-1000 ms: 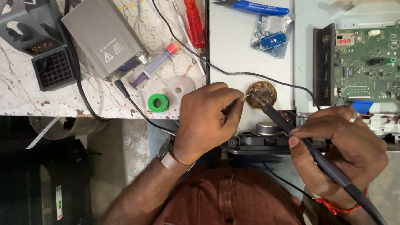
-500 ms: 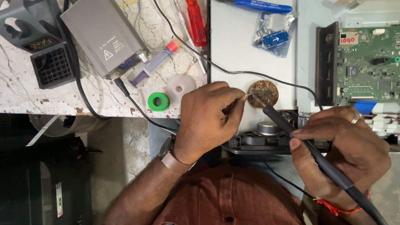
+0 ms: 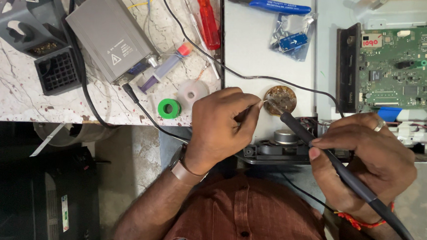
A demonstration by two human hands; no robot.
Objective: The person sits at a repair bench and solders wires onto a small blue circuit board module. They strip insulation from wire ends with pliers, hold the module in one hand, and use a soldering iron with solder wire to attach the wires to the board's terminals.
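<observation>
left hand (image 3: 220,130) fingers pinch a thin wire (image 3: 261,103) by the round tin (image 3: 281,99); right hand (image 3: 367,164) grips the soldering iron (image 3: 337,168).

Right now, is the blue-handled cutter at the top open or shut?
Shut, it seems: the blue-handled cutter lies flat on the white sheet, its tips together, handles nearly parallel.

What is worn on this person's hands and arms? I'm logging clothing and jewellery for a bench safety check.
The left hand has a brown strap, like a watchband, at the wrist. The right hand wears a silver ring on one finger and a red-orange thread round the wrist. Both forearms are bare; a rust-brown buttoned shirt covers the torso.
</observation>
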